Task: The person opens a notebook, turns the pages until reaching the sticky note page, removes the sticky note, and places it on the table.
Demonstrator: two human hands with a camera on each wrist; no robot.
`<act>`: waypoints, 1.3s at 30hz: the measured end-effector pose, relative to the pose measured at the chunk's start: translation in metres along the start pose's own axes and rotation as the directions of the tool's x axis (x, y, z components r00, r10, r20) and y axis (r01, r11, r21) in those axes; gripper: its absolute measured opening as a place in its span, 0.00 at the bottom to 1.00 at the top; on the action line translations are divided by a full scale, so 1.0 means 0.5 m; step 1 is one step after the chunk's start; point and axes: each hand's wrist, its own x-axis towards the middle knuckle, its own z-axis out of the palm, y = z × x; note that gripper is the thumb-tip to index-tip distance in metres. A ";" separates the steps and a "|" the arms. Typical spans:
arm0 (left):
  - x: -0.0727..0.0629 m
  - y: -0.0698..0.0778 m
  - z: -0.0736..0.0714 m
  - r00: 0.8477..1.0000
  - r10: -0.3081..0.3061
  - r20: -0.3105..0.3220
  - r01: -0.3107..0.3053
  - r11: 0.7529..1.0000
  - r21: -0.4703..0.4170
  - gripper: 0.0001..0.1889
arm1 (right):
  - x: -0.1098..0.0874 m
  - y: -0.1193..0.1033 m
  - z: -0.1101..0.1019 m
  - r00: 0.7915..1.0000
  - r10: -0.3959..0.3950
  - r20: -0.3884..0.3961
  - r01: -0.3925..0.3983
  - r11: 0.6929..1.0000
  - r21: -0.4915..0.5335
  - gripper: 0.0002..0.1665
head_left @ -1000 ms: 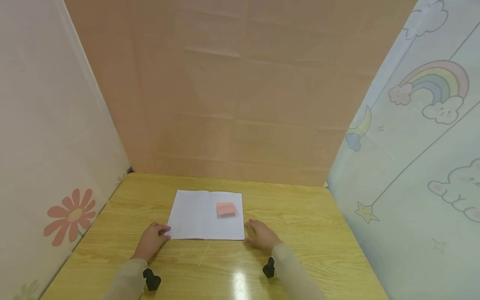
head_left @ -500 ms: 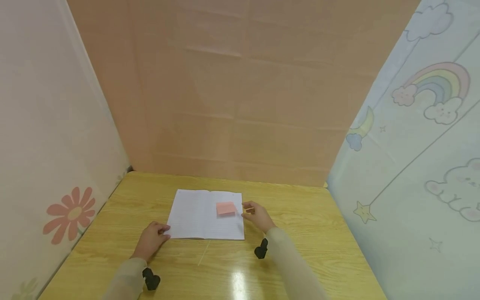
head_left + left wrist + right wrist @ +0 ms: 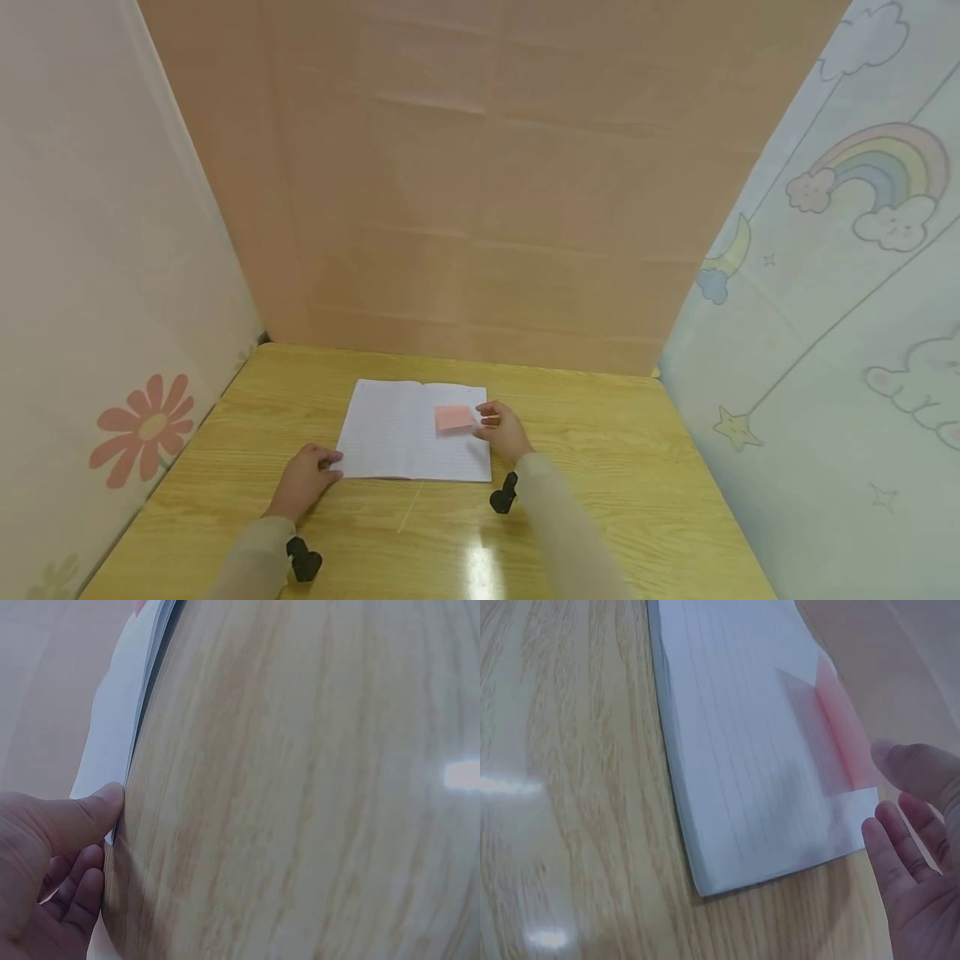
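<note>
An open notebook (image 3: 378, 429) with lined white pages lies on the table. On its right page is a pink sticky note (image 3: 453, 417), whose one side stands raised off the paper in the right wrist view. My left hand (image 3: 303, 479) rests at the notebook's near left corner, with the thumb (image 3: 101, 814) lying flat on the page edge and the other fingers bent beside it. Over the right page's edge, my right hand (image 3: 504, 432) holds its thumb and fingers apart, with nothing between them. The right thumb (image 3: 907, 765) is close beside the note's raised edge.
The wood-grain table (image 3: 615, 483) reaches back to a tan sheet (image 3: 472, 208). Patterned white wall sheets stand at the left (image 3: 112, 275) and right (image 3: 825, 350). A thin pale strip (image 3: 410, 508) lies in front of the notebook.
My right hand has moved up along the notebook's right side, then left over the page toward the pink sticky note. The left hand and notebook have stayed in place.
</note>
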 end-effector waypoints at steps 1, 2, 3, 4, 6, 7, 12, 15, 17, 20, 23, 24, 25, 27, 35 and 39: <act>0.000 0.000 0.001 1.000 -0.001 -0.001 0.001 1.000 -0.004 0.13 | 0.001 0.001 0.003 1.000 0.010 -0.006 -0.010 1.000 0.002 0.24; -0.001 0.000 0.001 1.000 0.001 -0.003 -0.001 1.000 -0.007 0.13 | 0.001 0.002 0.005 1.000 0.016 -0.012 -0.016 1.000 0.004 0.24; -0.001 0.000 0.001 1.000 0.001 -0.004 -0.001 1.000 -0.009 0.13 | 0.001 0.002 0.007 1.000 0.025 -0.019 -0.025 1.000 0.007 0.24; -0.001 0.000 0.002 1.000 0.001 -0.005 -0.001 1.000 -0.010 0.13 | 0.000 0.001 0.009 0.999 0.030 -0.025 -0.029 0.999 0.014 0.24; -0.001 0.000 0.002 1.000 0.004 -0.005 -0.004 1.000 -0.009 0.13 | -0.002 -0.001 0.013 0.999 0.031 -0.034 -0.030 0.999 0.023 0.25; -0.002 0.000 0.002 1.000 0.005 -0.007 -0.005 1.000 -0.009 0.13 | -0.003 -0.002 0.016 0.999 0.030 -0.038 -0.029 0.999 0.024 0.25; -0.002 -0.001 0.001 1.000 -0.001 -0.010 0.001 1.000 -0.016 0.13 | -0.001 0.001 0.029 0.997 0.049 -0.055 -0.047 0.998 0.040 0.25; -0.002 -0.002 0.000 1.000 0.001 -0.011 -0.001 1.000 -0.016 0.13 | 0.001 0.004 0.037 0.995 0.073 -0.068 -0.069 0.996 0.056 0.25; -0.001 -0.003 0.001 1.000 0.003 -0.012 -0.003 1.000 -0.014 0.13 | 0.002 0.006 0.041 0.994 0.077 -0.077 -0.073 0.996 0.048 0.24; -0.001 -0.006 0.004 1.000 0.009 -0.009 -0.009 1.000 -0.009 0.14 | 0.005 0.009 0.044 0.993 0.079 -0.089 -0.077 0.997 0.025 0.23; 0.000 -0.009 0.006 1.000 0.005 -0.011 -0.005 1.000 -0.016 0.14 | 0.008 0.012 0.046 0.993 0.075 -0.093 -0.075 0.997 0.013 0.22; 0.000 -0.010 0.007 1.000 0.004 -0.013 -0.004 1.000 -0.018 0.14 | 0.009 0.012 0.047 0.992 0.078 -0.095 -0.077 0.997 0.015 0.22; 0.000 -0.011 0.007 1.000 0.003 -0.015 -0.004 1.000 -0.020 0.14 | 0.010 0.013 0.047 0.992 0.076 -0.097 -0.075 0.997 0.015 0.22; 0.001 -0.011 0.007 1.000 0.005 -0.016 -0.005 1.000 -0.019 0.14 | 0.013 0.013 0.048 0.993 0.065 -0.101 -0.064 0.998 0.014 0.21; 0.002 -0.009 0.008 1.000 0.011 -0.016 -0.012 1.000 -0.021 0.14 | 0.017 0.019 0.053 0.988 0.070 -0.139 -0.070 0.998 0.007 0.17; 0.002 -0.011 0.008 1.000 0.003 -0.016 -0.003 1.000 -0.024 0.14 | 0.019 0.033 0.063 0.984 0.077 -0.159 -0.067 0.995 0.068 0.15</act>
